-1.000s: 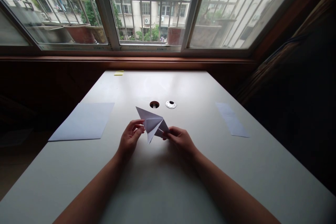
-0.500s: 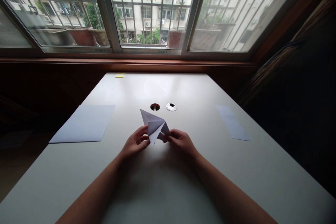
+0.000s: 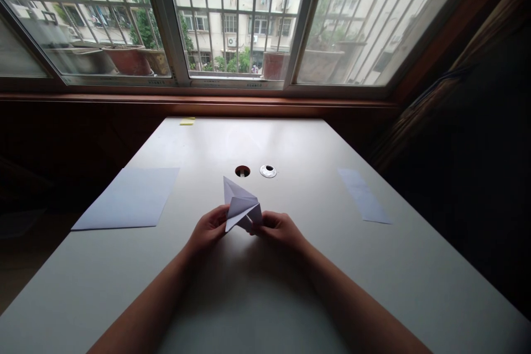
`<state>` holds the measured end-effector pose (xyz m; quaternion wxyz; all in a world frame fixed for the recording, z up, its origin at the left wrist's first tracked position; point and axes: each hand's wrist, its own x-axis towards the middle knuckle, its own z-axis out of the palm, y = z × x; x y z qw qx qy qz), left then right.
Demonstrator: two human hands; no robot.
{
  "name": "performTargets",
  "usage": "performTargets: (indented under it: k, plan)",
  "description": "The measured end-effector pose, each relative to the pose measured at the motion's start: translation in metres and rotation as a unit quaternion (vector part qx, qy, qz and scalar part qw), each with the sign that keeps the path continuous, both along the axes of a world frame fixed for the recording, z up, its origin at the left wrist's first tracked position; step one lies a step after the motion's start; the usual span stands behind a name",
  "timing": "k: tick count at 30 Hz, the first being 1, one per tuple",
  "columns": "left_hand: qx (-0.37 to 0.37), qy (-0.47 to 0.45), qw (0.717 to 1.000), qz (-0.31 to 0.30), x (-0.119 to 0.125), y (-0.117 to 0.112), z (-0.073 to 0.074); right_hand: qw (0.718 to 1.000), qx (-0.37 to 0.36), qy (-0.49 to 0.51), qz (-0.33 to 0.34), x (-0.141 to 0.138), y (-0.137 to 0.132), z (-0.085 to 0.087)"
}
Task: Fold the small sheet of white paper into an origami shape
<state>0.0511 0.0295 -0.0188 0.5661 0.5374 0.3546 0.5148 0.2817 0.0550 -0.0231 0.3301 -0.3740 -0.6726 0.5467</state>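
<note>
A white sheet of folded paper (image 3: 243, 207) is held above the table, its pointed flaps standing out at several angles. My left hand (image 3: 210, 225) grips its left side, the fingertips partly hidden behind a flap. On the right, my right hand (image 3: 277, 228) pinches the paper's lower right edge between thumb and fingers. One long point of the paper rises up and to the left, and another flap slants down toward my left thumb.
The white table (image 3: 232, 310) runs to a window. At left lies a stack of white paper (image 3: 126, 199), at right a narrow paper strip (image 3: 364, 196). Beyond my hands are a round hole (image 3: 243, 171) and a metal ring cover (image 3: 267, 171). Yellow slips (image 3: 187, 121) lie at the far edge.
The folded paper has turned, and its front flap has swung to the lower left. My left hand has closed in on it. The view has shifted slightly.
</note>
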Motion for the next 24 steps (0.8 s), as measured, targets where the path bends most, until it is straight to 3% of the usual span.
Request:
performTargets:
  k: [9,15,24]
  plan:
    - [-0.026,-0.01,0.999,0.031,-0.0029,-0.0009,-0.0039,0.998,0.036,-0.047,0.009,-0.0015,-0.0034,-0.0002]
    - [-0.04,-0.001,0.998,0.057,-0.0044,0.0011,-0.0062,0.993,0.096,-0.057,0.035,-0.0029,-0.003,-0.0012]
    - [-0.035,-0.014,0.998,0.05,-0.0025,0.0009,-0.0068,0.976,0.184,-0.111,0.02,-0.003,0.0017,-0.0073]
